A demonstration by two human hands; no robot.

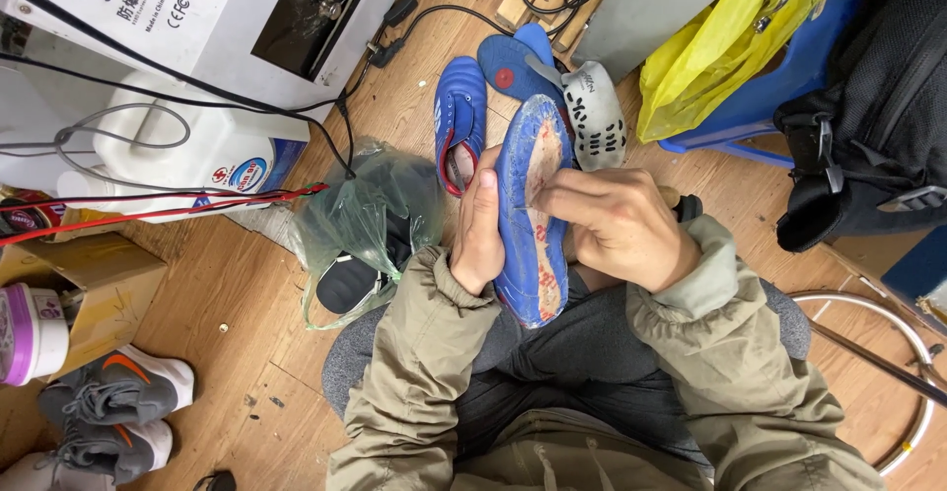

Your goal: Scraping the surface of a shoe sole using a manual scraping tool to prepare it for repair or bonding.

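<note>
Blue shoe sole-up over my lap, both hands working on it.

I am gripping the blue shoe (533,225) with my left hand (478,230), fingers wrapped round its edge to keep the worn, glue-crusted underside facing me, while my right hand (617,225) is pressing its fingertips onto that underside, closed on nothing. The shoe is sitting just above my knees, dead centre. At about 11 o'clock from it the other blue shoe (460,126) is lying on the wooden floor (256,294), with a detached blue sole (518,62) and a grey sole plate (597,116) at 12. A green plastic bag (370,220) is slumping at 9, grey sneakers (113,397) at 8, a yellow bag (720,47) at 2.
</note>
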